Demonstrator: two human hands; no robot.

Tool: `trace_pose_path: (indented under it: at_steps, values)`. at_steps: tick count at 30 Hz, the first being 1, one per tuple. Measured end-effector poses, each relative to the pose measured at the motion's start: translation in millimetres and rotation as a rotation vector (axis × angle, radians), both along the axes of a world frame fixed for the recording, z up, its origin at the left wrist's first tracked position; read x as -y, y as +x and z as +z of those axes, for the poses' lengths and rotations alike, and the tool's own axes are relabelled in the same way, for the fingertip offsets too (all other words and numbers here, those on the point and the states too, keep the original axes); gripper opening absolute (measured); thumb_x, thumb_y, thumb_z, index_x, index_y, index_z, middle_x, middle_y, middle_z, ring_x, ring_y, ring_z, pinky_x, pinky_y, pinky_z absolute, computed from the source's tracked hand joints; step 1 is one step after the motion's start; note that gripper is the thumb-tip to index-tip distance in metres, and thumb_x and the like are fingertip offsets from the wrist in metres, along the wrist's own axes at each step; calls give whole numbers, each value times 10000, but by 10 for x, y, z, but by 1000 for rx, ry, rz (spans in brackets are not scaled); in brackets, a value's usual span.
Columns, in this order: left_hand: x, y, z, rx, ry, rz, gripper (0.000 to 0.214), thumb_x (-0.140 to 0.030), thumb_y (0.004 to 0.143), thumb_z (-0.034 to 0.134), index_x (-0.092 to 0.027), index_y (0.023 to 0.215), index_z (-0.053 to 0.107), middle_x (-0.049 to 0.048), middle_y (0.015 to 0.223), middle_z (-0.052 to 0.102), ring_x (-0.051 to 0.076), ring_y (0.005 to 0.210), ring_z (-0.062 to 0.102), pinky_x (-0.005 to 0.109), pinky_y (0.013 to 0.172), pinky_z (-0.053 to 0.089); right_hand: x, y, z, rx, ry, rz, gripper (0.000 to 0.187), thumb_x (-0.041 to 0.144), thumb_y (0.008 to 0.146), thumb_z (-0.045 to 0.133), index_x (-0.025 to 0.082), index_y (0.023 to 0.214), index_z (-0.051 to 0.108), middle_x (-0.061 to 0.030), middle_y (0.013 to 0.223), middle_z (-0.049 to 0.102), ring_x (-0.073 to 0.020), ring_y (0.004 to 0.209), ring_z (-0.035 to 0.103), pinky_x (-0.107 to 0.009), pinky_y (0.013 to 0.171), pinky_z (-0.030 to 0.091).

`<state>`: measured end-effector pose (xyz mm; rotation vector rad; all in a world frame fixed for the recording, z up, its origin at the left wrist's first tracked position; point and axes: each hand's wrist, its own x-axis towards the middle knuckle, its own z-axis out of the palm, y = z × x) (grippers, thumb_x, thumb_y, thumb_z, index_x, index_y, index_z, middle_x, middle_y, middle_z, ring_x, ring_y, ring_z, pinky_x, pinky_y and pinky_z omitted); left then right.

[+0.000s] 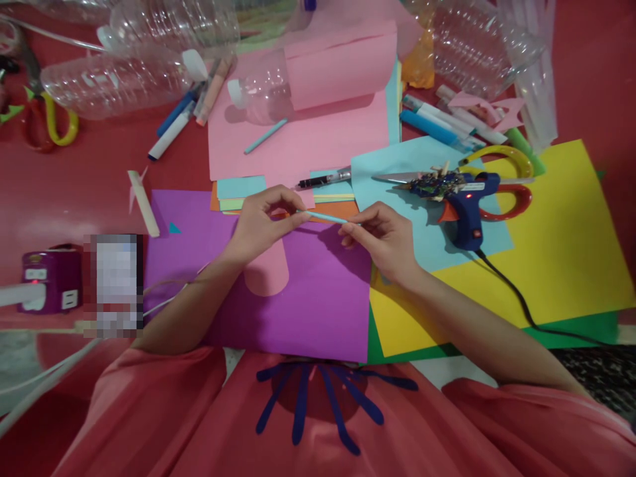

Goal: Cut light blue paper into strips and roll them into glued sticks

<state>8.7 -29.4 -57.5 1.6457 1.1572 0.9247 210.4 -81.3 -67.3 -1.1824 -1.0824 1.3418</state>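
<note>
Pixelation covers a small block [116, 285] at the near left, beside a purple power strip [50, 278], so what it is cannot be told. Clear plastic bottles [114, 83] along the far edge are cut off by the frame. The glue gun [464, 199] lies across a pair of scissors [517, 199], hiding the middle of them, and its black cord runs out of view to the right.

Both ends of the thin stick [322, 217] vanish inside the fingers; only its middle shows. It spans the gap between the hands, tilted slightly down to the right, held above the purple sheet [308, 298]. The left hand [261, 218] pinches its left end between thumb and curled fingertips. The right hand [385, 238] is closed on the right end in the same way.

The stick is pale blue, narrow and straight, apparently tightly rolled paper. A second one like it [265, 136] lies farther off on a pink sheet [308, 139]. Under the left wrist sits a pink cut-out [268, 271] with a rounded near end. Flat matte paper in yellow [571, 252] and light blue [392, 179] overlaps on the glossy red table [74, 192].
</note>
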Motion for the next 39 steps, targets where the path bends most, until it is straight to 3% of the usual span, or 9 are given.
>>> trace_pose_path:
  at_steps: [7,11,18,24,27,31,35,37,39]
  values:
    - [-117,-140,26,-62,-13,64,224,-387,742,754,-205,699,631,-1,701,657,133,665,616,281,643,519,13,11,-33,89,-20,11,376,473,737,781,210,674,520,29,594,672,-108,486,609,-239,475,491]
    - [-217,-284,-17,-208,240,156,171,-391,814,695,-230,869,682,23,931,718,173,883,662,355,853,546,4,45,-84,311,88,129,223,406,820,711,213,779,607,9,671,693,-136,592,634,-273,566,503]
    - [-229,-367,-136,-624,258,-149,790,-644,750,695,-248,1403,490,113,1540,456,326,1431,406,467,1180,321,-29,89,-138,595,472,171,137,211,917,530,251,908,660,-54,1159,717,-238,1134,633,-464,979,473]
    - [-173,-334,-126,-577,304,-66,411,-464,811,676,-267,1171,663,68,1221,705,303,1163,626,410,1003,454,-6,95,-126,573,484,149,132,208,913,538,267,918,656,-57,1114,727,-243,1090,650,-454,951,484]
    - [-198,-343,-151,-527,365,78,148,-362,816,675,-288,941,706,28,929,742,244,900,672,353,808,489,1,92,-95,564,472,134,143,248,933,522,275,915,662,-51,1078,737,-240,1067,658,-449,940,490]
    - [-158,-306,-134,-412,434,312,115,-298,851,639,-246,946,676,7,903,711,158,743,629,298,650,452,5,84,-63,532,463,196,207,354,967,500,274,985,690,-65,1081,738,-235,1055,656,-451,960,478]
    - [31,-199,-88,-465,482,63,120,-307,870,609,-265,905,716,26,928,732,185,866,659,312,724,473,4,71,-55,486,443,304,387,555,941,496,275,1127,689,-80,1207,699,-260,1173,611,-479,1030,446]
    - [139,-131,-76,-525,461,-177,144,-311,872,609,-298,946,732,26,916,745,206,858,676,331,740,483,5,67,-53,431,436,325,444,617,928,472,273,1083,705,-76,1177,707,-262,1170,611,-474,1036,448]
    - [221,-64,-72,-518,481,-264,217,-252,915,545,-333,1000,728,1,926,755,191,870,688,328,776,491,6,66,-50,366,397,321,480,649,929,432,273,997,722,-66,1104,722,-251,1113,634,-458,1018,467]
